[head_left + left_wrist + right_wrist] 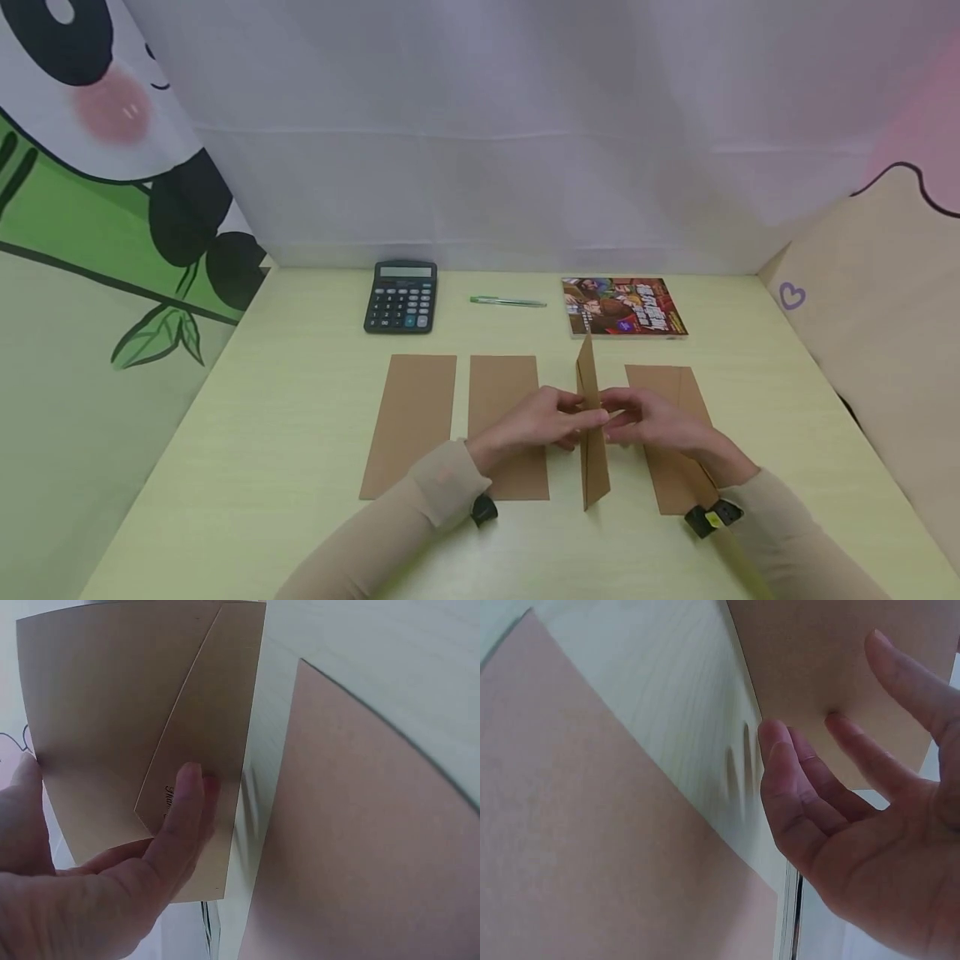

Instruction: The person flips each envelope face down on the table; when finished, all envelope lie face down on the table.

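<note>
A brown kraft-paper envelope (596,471) stands on its long edge between the two hands, its flap and some small print (169,796) facing left. My left hand (543,417) pinches it, the thumb at the upper edge and the fingers against the flap side. On the plain side, my right hand (656,421) has its fingers spread and loosely bent, with one fingertip (840,720) at the paper. Left of the hands lie two flat brown paper pieces, one at the far left (411,425) and one (498,383) partly under the left forearm. Another brown piece (675,475) lies beneath the right hand.
Along the back of the pale table (247,467) are a black calculator (401,297), a green pen (508,302) and a colourful book (626,307). A white curtain-like backdrop (480,167) rises behind them, with printed panels at both sides.
</note>
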A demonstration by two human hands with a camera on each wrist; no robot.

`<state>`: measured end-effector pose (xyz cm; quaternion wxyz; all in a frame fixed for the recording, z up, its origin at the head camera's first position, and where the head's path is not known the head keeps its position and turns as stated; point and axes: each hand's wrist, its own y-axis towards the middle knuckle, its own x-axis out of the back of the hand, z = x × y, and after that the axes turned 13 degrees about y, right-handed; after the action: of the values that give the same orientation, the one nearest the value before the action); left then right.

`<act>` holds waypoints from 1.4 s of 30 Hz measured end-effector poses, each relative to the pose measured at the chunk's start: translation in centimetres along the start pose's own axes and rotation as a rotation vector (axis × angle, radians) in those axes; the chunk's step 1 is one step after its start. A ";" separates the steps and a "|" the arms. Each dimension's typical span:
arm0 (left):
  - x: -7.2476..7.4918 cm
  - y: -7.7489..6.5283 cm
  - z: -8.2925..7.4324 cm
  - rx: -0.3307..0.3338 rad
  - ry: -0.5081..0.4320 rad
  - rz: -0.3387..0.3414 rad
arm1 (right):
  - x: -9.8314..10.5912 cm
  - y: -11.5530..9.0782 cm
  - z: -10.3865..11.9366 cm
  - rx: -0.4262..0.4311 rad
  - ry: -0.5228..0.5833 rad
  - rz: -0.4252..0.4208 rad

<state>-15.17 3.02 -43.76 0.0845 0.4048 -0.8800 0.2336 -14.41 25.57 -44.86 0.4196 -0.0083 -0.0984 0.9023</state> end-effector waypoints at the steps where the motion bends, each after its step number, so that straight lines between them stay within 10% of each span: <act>1: 0.1 0.0 0.0 -0.006 -0.028 0.008 | 0.0 0.0 0.0 0.002 0.003 0.001; 20: 1.7 -0.4 0.8 -0.184 -0.419 0.188 | -1.1 -0.3 1.4 -0.021 0.070 -0.078; 42: 2.4 -2.0 0.1 -0.060 -0.147 -0.259 | 0.1 -0.7 0.4 -0.062 -0.168 -0.213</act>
<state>-15.19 0.24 -42.34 0.0613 0.5283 -0.8308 0.1641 -14.01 25.99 -44.34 0.5029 0.0650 -0.1613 0.8467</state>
